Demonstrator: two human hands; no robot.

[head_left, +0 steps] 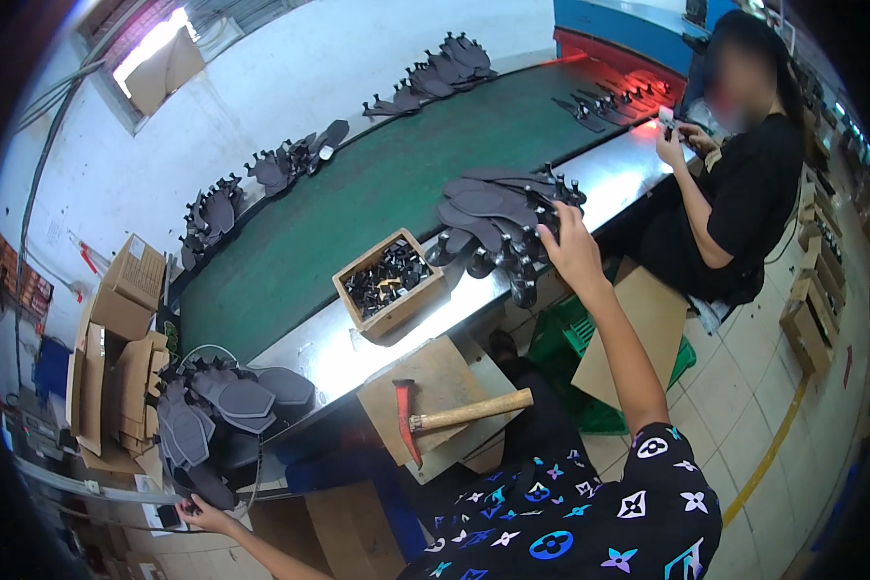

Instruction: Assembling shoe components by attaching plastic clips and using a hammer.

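At the belt's near edge, a pile of dark grey shoe soles (pixel 493 208) lies with glossy black heel-like ends hanging over. My right hand (pixel 572 249) reaches to the heel ends on its right side, fingers and thumb apart; I see nothing held in it. Far to the left, my left hand (pixel 208 515) is low beside a second bunch of grey soles (pixel 232 398), its fingers closed near a small dark piece I cannot make out. A hammer (pixel 459 414) with a red head and wooden handle rests on a board (pixel 425 377) before me.
A wooden box (pixel 396 314) of small black parts stands on the metal ledge. Beyond runs a green conveyor belt (pixel 357 193), with more sole bunches (pixel 285 164) along its far edge. A co-worker (pixel 734 184) sits at right. Cardboard (pixel 638 338) covers a green crate (pixel 570 333).
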